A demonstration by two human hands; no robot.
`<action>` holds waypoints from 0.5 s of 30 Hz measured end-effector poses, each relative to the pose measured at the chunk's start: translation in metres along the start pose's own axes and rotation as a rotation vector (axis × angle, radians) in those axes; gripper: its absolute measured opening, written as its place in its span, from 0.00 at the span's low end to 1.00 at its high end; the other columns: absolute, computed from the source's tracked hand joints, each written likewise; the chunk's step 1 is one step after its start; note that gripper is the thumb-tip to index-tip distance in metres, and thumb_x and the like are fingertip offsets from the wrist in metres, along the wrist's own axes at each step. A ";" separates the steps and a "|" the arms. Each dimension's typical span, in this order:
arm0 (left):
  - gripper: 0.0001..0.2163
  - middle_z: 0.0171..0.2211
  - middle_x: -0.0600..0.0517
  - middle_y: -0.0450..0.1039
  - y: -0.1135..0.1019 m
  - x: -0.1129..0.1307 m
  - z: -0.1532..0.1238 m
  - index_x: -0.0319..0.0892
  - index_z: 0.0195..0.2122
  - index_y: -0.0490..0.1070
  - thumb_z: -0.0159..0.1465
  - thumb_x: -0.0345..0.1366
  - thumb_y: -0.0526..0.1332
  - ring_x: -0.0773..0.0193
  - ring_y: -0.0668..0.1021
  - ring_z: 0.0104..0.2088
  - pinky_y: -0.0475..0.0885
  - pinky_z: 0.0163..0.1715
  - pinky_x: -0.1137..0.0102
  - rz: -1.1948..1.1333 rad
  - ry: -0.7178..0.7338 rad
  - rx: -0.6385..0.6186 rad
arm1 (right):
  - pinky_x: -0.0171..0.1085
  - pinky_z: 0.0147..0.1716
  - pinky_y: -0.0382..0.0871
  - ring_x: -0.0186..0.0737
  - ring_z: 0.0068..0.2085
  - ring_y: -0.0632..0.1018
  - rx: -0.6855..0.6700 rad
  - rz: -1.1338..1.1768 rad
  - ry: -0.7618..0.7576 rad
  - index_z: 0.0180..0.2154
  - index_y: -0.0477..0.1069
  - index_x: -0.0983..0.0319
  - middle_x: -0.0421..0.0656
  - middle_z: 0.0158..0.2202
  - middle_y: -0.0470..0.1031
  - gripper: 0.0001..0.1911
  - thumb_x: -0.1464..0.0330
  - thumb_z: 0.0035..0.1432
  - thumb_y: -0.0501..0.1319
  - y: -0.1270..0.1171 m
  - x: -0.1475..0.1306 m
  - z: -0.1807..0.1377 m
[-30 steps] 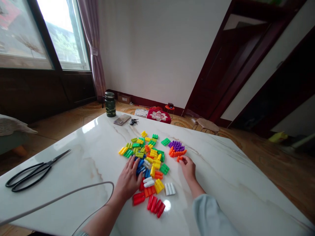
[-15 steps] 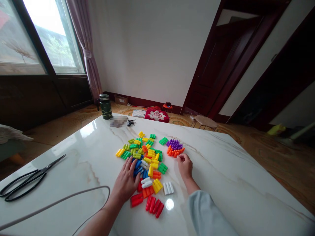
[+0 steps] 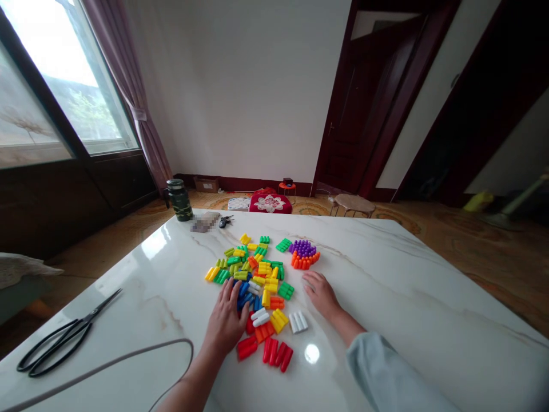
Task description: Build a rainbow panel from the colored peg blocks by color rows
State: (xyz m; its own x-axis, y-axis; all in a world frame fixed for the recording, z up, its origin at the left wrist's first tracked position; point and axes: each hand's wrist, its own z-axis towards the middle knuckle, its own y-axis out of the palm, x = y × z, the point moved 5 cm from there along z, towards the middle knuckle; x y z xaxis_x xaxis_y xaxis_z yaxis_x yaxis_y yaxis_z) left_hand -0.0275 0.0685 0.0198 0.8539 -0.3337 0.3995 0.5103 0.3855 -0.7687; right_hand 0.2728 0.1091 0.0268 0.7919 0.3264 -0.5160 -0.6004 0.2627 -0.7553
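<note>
A heap of bullet-shaped plastic building blocks [image 3: 264, 269] in yellow, green, blue, white, orange and red covers the middle of the table. My left hand [image 3: 229, 312] rests on the heap's left side, fingers spread over blue blocks [image 3: 245, 297], some of them hidden beneath it. To the right of the heap, my right hand [image 3: 321, 293] hovers low or lies on the tabletop, its fingers stretched out and nothing visible in them. Just beyond it stands a built cluster of purple blocks [image 3: 303, 248] with a row of orange blocks [image 3: 304, 261] along its near side.
Black-handled scissors [image 3: 71, 337] lie at the left, with a grey cable [image 3: 128, 350] in front. A camouflage flask [image 3: 179, 200] and keys [image 3: 225, 221] are at the marble table's [image 3: 407, 297] far left. Beyond it are a red cushion [image 3: 270, 204] and a stool [image 3: 353, 203].
My right hand has drawn back a little from the purple and orange cluster, and its pinched fingers have opened out. My left hand stays on the blue blocks. The camera view has tilted slightly.
</note>
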 end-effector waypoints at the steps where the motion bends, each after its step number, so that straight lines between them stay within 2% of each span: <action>1: 0.24 0.63 0.40 0.60 0.000 0.000 0.000 0.41 0.62 0.61 0.65 0.42 0.56 0.46 0.61 0.65 0.65 0.60 0.48 -0.006 0.000 0.000 | 0.46 0.58 0.66 0.45 0.55 0.73 -0.046 -0.046 -0.030 0.48 0.76 0.60 0.49 0.53 0.75 0.20 0.73 0.55 0.55 0.001 -0.002 -0.007; 4: 0.24 0.63 0.40 0.61 -0.001 0.000 0.001 0.42 0.62 0.60 0.65 0.43 0.55 0.46 0.60 0.66 0.64 0.61 0.47 -0.029 -0.001 -0.004 | 0.48 0.62 0.60 0.45 0.62 0.67 -0.130 -0.178 -0.072 0.56 0.70 0.61 0.49 0.61 0.68 0.24 0.72 0.59 0.52 0.004 -0.008 -0.025; 7: 0.24 0.63 0.41 0.61 -0.003 0.000 0.000 0.42 0.62 0.60 0.66 0.44 0.55 0.46 0.60 0.66 0.62 0.61 0.46 -0.067 -0.004 -0.008 | 0.49 0.64 0.56 0.45 0.65 0.62 -0.125 -0.263 -0.072 0.60 0.66 0.61 0.49 0.64 0.63 0.25 0.71 0.62 0.49 0.007 -0.011 -0.035; 11: 0.22 0.64 0.42 0.60 -0.010 0.000 -0.002 0.42 0.61 0.63 0.68 0.45 0.52 0.50 0.63 0.64 0.62 0.62 0.49 -0.155 -0.040 -0.036 | 0.48 0.64 0.55 0.45 0.64 0.63 -0.087 -0.300 -0.087 0.59 0.66 0.61 0.49 0.64 0.63 0.25 0.71 0.63 0.48 0.009 -0.011 -0.036; 15: 0.19 0.56 0.43 0.70 -0.020 -0.004 -0.001 0.42 0.54 0.70 0.70 0.44 0.48 0.55 0.71 0.58 0.68 0.58 0.54 -0.235 -0.075 -0.009 | 0.47 0.63 0.57 0.45 0.63 0.65 -0.044 -0.299 -0.116 0.58 0.68 0.61 0.48 0.62 0.66 0.24 0.70 0.62 0.49 0.011 -0.008 -0.034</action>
State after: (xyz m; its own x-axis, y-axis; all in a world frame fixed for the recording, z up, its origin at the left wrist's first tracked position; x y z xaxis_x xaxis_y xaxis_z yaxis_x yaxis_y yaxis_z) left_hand -0.0411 0.0614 0.0333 0.7168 -0.3486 0.6039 0.6955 0.2968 -0.6543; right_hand 0.2641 0.0783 0.0090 0.9130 0.3427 -0.2213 -0.3360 0.3242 -0.8843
